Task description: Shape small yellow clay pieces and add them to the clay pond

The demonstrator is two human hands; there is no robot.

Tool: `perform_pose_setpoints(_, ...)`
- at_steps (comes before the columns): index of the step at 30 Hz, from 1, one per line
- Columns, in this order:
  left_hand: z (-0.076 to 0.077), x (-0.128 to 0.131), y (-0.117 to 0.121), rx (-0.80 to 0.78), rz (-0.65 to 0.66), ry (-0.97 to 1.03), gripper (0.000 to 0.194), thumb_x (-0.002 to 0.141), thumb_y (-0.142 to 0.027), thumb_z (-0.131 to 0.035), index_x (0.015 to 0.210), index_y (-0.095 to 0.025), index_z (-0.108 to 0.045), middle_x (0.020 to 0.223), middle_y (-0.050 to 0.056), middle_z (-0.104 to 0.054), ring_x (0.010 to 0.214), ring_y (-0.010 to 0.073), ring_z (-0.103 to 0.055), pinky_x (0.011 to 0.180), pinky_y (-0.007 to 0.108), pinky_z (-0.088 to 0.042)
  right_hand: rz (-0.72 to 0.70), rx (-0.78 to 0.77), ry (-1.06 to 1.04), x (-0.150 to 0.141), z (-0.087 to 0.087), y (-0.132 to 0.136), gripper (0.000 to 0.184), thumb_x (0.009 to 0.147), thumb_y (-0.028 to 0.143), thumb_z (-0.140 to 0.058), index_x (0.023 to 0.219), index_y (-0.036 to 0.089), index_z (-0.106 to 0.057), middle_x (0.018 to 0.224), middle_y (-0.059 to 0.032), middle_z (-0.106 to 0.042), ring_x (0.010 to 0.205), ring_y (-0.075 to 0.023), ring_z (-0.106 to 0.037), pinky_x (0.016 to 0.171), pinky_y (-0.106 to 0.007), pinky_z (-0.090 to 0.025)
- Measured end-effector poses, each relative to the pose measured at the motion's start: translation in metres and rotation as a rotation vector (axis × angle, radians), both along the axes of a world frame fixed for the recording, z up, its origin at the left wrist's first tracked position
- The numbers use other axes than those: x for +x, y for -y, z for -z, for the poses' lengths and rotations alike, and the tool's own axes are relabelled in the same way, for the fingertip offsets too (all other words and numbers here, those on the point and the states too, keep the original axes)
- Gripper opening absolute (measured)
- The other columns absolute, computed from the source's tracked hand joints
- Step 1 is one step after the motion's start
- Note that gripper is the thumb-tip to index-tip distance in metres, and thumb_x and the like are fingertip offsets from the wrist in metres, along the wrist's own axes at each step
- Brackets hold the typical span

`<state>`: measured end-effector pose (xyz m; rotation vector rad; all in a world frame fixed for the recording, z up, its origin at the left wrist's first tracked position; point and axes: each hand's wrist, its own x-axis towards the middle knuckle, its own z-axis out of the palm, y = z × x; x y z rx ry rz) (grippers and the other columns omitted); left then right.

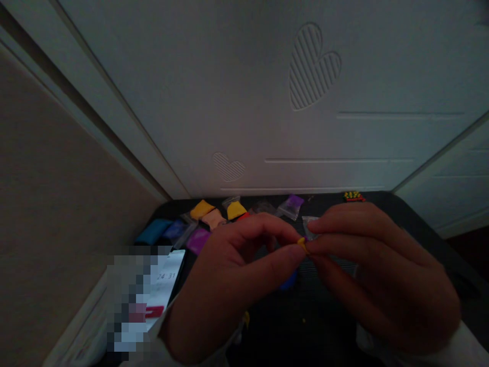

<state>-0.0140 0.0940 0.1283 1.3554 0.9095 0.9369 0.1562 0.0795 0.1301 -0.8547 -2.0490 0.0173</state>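
Observation:
My left hand (237,270) pinches a tiny yellow piece of modelling clay (302,243) between thumb and forefinger. A speck of purple shows at its edge. From the other side my right hand (382,270) closes its thumb and forefinger on the same piece, the tips nearly meeting those of my left. Beneath the hands is a blue thing (288,281), mostly hidden. Behind the left hand lie clay packets: an orange one (201,209), a peach one (214,219), a yellow one (236,209) and a magenta one (198,240). A clear bag (308,224) is partly covered by my right fingers.
At the left a lit phone (168,280) rests near blue packets (153,232). A purple bag (293,204) and a small red piece with yellow dots (353,196) lie along the back of the black table (290,331). A white panel with hearts (252,102) rises behind.

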Motion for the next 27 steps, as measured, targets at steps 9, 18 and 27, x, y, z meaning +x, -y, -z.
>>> perform_pose_setpoints(9, 0.006, -0.001, 0.001, -0.004, 0.012, 0.081, 0.006, 0.073, -0.021, -0.061, 0.077, -0.025, -0.063, 0.081, -0.003, -0.060, 0.072, 0.0089, -0.052, 0.064, 0.019, -0.040, -0.021, -0.031, -0.001, 0.002, -0.001, 0.001, 0.017, 0.073, 0.008, -0.056, 0.088, 0.015, -0.059, 0.093, -0.0009, -0.058, 0.089, -0.0077, -0.052, 0.086, -0.019, -0.040)
perform_pose_setpoints(18, -0.001, 0.001, 0.001, -0.049, 0.019, 0.089, 0.003, 0.071, -0.021, -0.062, 0.074, -0.023, -0.063, 0.075, -0.003, -0.059, 0.072, 0.0098, -0.053, 0.063, 0.020, -0.041, -0.004, -0.043, -0.040, 0.002, -0.002, 0.001, 0.013, 0.073, 0.010, -0.058, 0.085, 0.016, -0.059, 0.090, -0.0017, -0.059, 0.086, -0.0080, -0.053, 0.082, -0.020, -0.043)
perform_pose_setpoints(27, 0.000, 0.002, 0.001, -0.035, 0.005, 0.073, 0.003, 0.071, -0.021, -0.062, 0.074, -0.022, -0.064, 0.078, -0.001, -0.061, 0.079, 0.0134, -0.055, 0.064, 0.022, -0.042, 0.011, -0.010, -0.001, -0.002, -0.001, 0.000, 0.011, 0.073, 0.010, -0.056, 0.082, 0.017, -0.059, 0.088, -0.0029, -0.060, 0.083, -0.0109, -0.056, 0.077, -0.023, -0.046)
